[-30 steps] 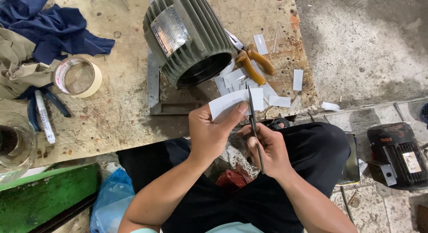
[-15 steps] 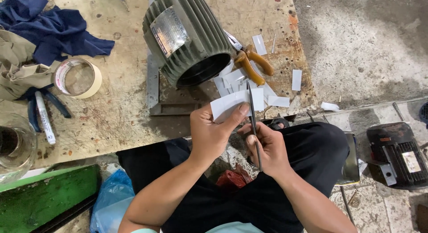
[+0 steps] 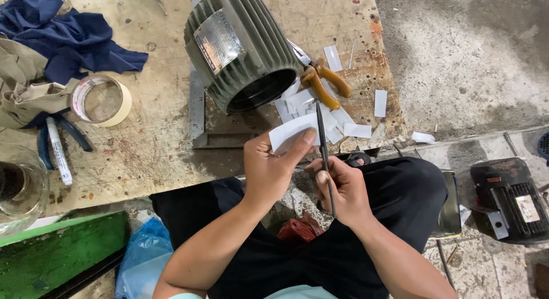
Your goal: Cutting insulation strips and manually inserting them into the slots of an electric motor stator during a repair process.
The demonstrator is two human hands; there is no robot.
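green motor housing point(image 3: 240, 47) — tape roll point(image 3: 102, 100) — orange-handled pliers point(image 3: 325, 84) — marker point(image 3: 59, 150)
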